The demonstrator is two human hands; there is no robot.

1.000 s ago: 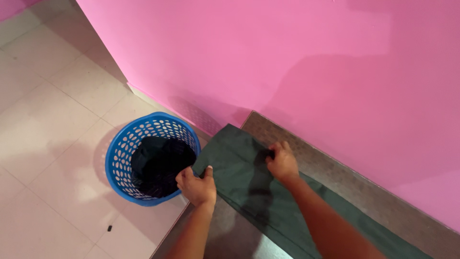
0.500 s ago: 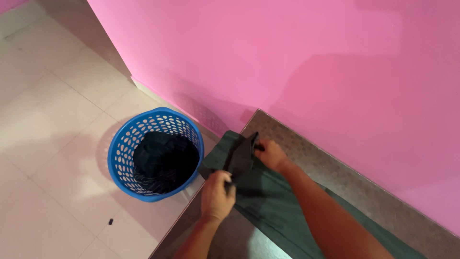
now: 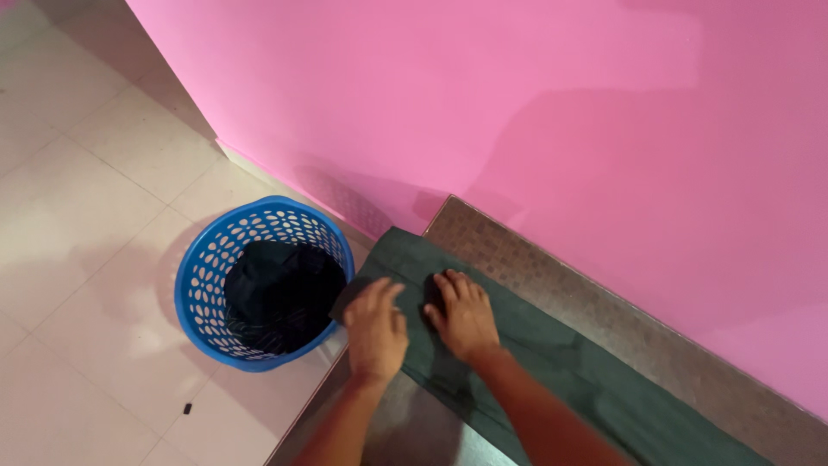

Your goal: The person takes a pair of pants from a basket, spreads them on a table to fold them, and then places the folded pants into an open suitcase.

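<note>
A long dark green cloth (image 3: 552, 362) lies flat on a dark brown table (image 3: 535, 259), its near end hanging slightly over the table's left edge. My left hand (image 3: 375, 326) rests palm down on that end, fingers spread. My right hand (image 3: 461, 312) lies flat on the cloth just beside it, fingers apart. Neither hand grips anything.
A blue perforated laundry basket (image 3: 205, 267) stands on the pale tiled floor (image 3: 86, 216) left of the table, with dark clothes (image 3: 280, 293) inside. A pink wall (image 3: 517, 112) runs behind the table. A small dark speck (image 3: 186, 408) lies on the floor.
Both hands held a lifted fold of the cloth half a second ago; now the fold is laid down and both hands press flat on the cloth.
</note>
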